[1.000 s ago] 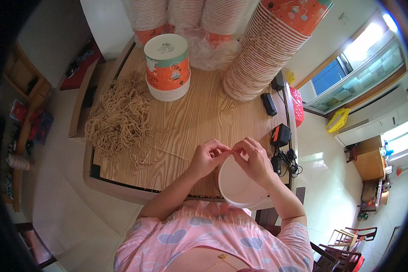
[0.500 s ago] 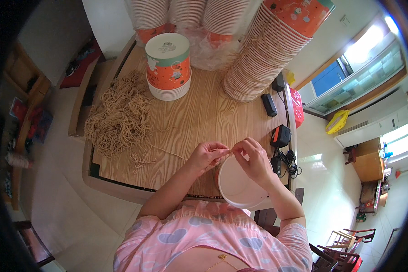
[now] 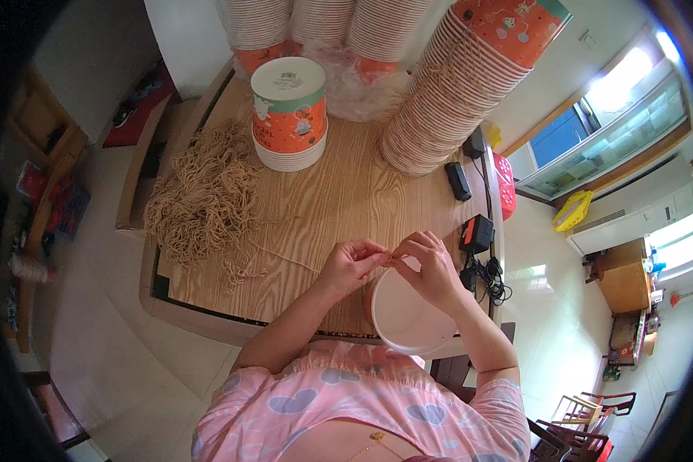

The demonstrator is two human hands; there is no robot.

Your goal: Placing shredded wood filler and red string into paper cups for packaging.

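Note:
A white-lined paper tub (image 3: 412,319) stands with its mouth up at the table's near edge, in front of my body. Over its far rim my left hand (image 3: 354,266) and my right hand (image 3: 427,269) meet, fingertips pinched close together. A thin tan string (image 3: 289,259) runs across the wood from a tangled pile of string (image 3: 204,202) to my left hand. Both hands are closed on the string, though the bit between the fingertips is tiny and partly hidden. The right hand covers part of the tub's rim.
A short upside-down stack of orange tubs (image 3: 289,127) stands beyond the pile. A tall leaning stack of tubs (image 3: 450,96) rises at the back right, with plastic-wrapped stacks (image 3: 323,23) behind. Black adapters (image 3: 477,233) and a coiled cable (image 3: 494,281) lie along the right edge.
My fingertips have shifted slightly and both hands are pressed closer together over the rim. The tub and the string pile stay in place.

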